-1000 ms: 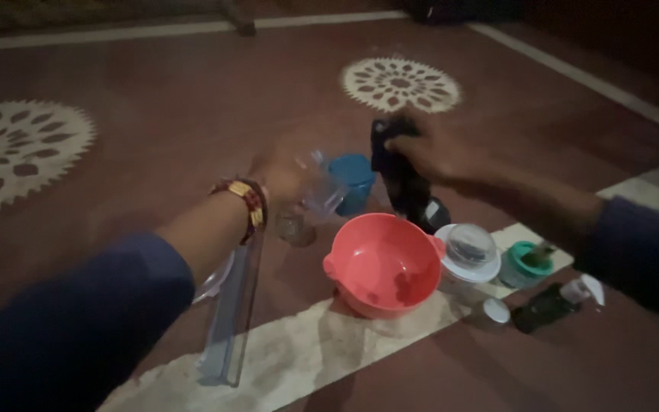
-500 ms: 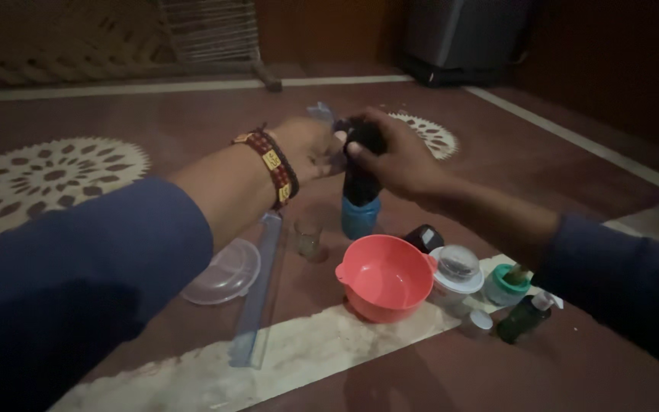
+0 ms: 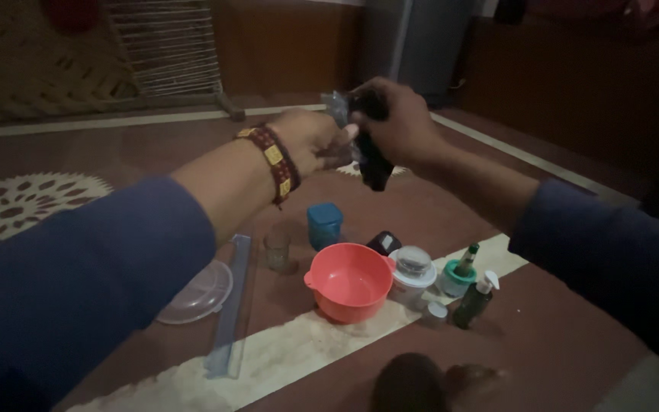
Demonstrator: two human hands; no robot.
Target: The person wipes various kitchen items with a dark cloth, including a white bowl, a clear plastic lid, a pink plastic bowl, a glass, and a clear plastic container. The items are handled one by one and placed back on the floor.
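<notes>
While the right hand [image 3: 398, 122] grips a dark slender bottle [image 3: 374, 164] aloft, the left hand [image 3: 310, 141] pinches a clear crinkled wrapper [image 3: 337, 107] beside its top, which calls for steady counter-hold.

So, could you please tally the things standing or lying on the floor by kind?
Bowls: 1, the coral bowl.
Lids: 1, the clear lid.
Tubs and jars: 3, the blue tub, clear-domed jar, dark jar.
Glasses: 1, the small glass.
Bottles: 2, the teal-collared bottle, dark pump bottle.
Caps: 1, the small white cap.
Long clear strips: 1, the clear strip.
Total: 10.
</notes>
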